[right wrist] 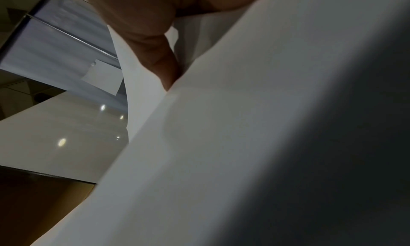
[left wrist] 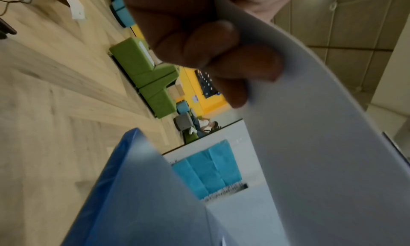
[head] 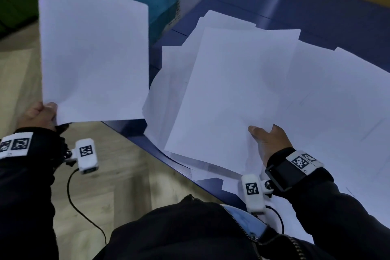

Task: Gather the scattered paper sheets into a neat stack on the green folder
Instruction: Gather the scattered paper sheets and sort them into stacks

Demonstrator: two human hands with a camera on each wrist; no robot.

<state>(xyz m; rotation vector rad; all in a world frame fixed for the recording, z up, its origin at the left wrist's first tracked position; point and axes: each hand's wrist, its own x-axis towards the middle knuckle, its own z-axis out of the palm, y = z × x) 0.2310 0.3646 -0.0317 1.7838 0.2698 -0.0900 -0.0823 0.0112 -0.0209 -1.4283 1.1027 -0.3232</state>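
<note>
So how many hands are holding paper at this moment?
2. The left hand pinches a sheet by its corner, raised beside the blue table. The right hand grips a sheet from the scattered pile.

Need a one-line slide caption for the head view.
Left hand holds a white sheet up off the blue table; right hand grips loose sheets.
</note>
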